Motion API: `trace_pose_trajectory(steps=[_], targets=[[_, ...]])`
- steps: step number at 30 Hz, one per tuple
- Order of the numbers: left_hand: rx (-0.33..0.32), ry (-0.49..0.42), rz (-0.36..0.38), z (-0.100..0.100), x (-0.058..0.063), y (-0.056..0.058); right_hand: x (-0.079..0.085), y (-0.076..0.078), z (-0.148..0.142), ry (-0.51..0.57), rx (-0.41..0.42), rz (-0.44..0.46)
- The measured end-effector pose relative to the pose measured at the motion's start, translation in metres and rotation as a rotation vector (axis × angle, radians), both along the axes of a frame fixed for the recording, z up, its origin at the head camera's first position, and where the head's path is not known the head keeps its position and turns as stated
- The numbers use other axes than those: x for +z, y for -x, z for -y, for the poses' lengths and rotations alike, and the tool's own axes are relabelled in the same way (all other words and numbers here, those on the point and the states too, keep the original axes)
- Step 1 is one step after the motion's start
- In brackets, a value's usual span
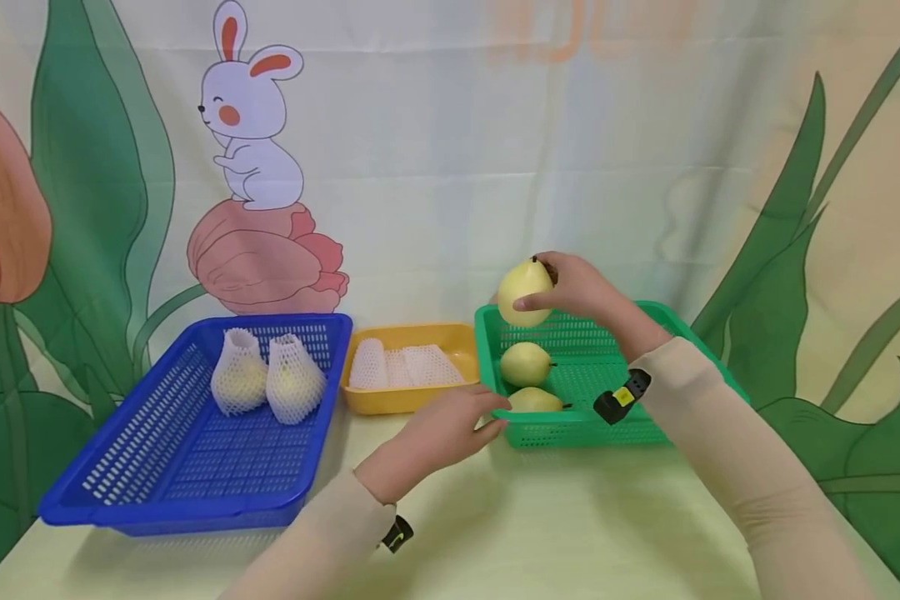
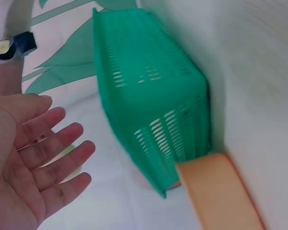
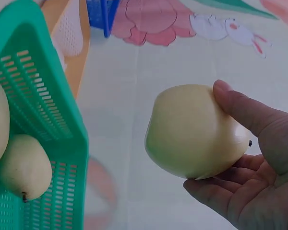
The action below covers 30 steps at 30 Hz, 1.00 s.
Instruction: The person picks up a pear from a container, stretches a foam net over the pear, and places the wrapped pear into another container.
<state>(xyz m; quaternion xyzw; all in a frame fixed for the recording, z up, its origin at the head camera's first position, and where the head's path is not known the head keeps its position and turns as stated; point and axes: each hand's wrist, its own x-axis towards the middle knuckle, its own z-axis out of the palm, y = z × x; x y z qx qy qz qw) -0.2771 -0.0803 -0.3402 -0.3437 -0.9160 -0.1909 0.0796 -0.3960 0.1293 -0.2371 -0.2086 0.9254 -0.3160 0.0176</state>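
Pear (image 1: 523, 292) is held above the green basket (image 1: 592, 371), the right hand (image 1: 579, 287) curled about its rounded sides presumably for security, while the left hand (image 1: 450, 427), loosely extended and holding nothing, lies near the basket's front corner.

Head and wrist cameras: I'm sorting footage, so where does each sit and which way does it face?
Head: worn on the head, facing forward and down at the blue basket, orange tray and green basket; left hand and right hand show.
Left wrist: on that wrist, facing the green basket's side; left hand and right sleeve show.
Right wrist: on that wrist, facing the held pear; right hand shows.
Head and right wrist views share the held pear.
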Motion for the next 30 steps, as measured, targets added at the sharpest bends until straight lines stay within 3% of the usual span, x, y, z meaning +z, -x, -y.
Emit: trace_pose_trajectory(steps=[8,15,30], targets=[[0.043,0.08,-0.114,0.034,-0.002,-0.026,-0.007,-0.025,0.017,-0.002,0.072,-0.041],[0.039,0.141,-0.191,0.057,-0.003,-0.046,-0.023,-0.045,0.036,0.002,0.108,-0.044],[0.028,0.158,-0.202,0.077,-0.019,-0.066,-0.071,-0.071,0.08,0.088,0.09,0.004]])
